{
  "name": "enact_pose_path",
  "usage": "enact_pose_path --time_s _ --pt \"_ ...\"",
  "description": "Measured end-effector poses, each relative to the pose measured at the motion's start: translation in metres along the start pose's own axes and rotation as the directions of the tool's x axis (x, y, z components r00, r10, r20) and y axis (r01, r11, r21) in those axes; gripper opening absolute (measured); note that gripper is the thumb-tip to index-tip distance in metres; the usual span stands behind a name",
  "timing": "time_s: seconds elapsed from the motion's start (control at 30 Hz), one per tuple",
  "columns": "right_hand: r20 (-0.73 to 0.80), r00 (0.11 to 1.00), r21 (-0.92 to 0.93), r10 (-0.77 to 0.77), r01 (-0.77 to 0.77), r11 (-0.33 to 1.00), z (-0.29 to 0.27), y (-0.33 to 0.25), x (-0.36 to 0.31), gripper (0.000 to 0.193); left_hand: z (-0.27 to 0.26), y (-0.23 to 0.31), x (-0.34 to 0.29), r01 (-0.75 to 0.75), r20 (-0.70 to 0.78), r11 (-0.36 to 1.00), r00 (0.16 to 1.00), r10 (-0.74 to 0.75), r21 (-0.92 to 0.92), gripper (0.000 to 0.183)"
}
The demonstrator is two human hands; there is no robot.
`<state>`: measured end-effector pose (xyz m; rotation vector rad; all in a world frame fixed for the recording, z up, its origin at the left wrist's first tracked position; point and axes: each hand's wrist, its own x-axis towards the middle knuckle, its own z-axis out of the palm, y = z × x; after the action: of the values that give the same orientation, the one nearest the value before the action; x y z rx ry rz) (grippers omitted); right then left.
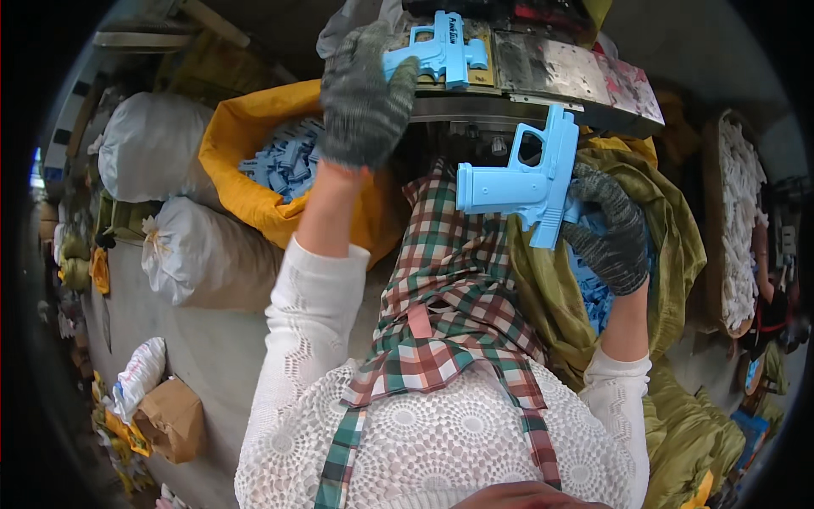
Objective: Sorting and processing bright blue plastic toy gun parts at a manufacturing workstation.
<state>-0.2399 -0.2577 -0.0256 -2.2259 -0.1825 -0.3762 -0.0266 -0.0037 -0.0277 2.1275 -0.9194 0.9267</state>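
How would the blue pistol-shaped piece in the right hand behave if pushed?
The blue pistol-shaped piece is probably stiff: it juts out unsagging from the right hand. It seems light, held from one side. Its flattish sides suggest sliding rather than rolling.

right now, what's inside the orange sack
Inside the orange sack, a heap of blue pieces shows; what lies beneath them, or behind the left hand, can't be seen.

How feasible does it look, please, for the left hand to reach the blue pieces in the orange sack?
Probably yes: the orange sack is open and its blue pieces lie exposed, though the left hand touches a blue toy pistol.
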Motion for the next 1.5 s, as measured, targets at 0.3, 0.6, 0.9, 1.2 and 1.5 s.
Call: enact_pose_path --time_s 0.3,0.6,0.9,1.2,1.5 --pt "-0.153 0.967 -0.165 -0.205 0.18 0.97 0.008 0.008 0.057 0.053 -0.008 -0.014 -0.013 -0.246 0.212 0.929 0.959 0.19 0.277 0.05" --pt "0.09 0.944 -0.246 -0.318 0.331 0.911 0.049 0.03 0.183 0.044 -0.096 -0.094 -0.109 0.212 0.036 0.559 0.916 -0.399 0.802 0.076" --pt "-0.037 0.999 0.138 -0.033 0.038 0.99 -0.039 0.084 0.043 0.023 -0.081 -0.047 -0.126 0.379 0.765 0.901 0.509 -0.394 0.212 0.061" --pt "-0.176 0.768 -0.942 0.615 -0.313 0.121 -0.027 0.309 -0.121 0.053 -0.049 -0.021 -0.125 0.303 0.919 0.939 0.301 -0.254 0.161 0.061" --pt "-0.266 0.797 -0.86 0.543 -0.451 0.241 0.0 0.314 -0.146 0.055 -0.052 -0.022 -0.143 0.39 0.946 0.91 0.219 -0.241 0.142 0.06"
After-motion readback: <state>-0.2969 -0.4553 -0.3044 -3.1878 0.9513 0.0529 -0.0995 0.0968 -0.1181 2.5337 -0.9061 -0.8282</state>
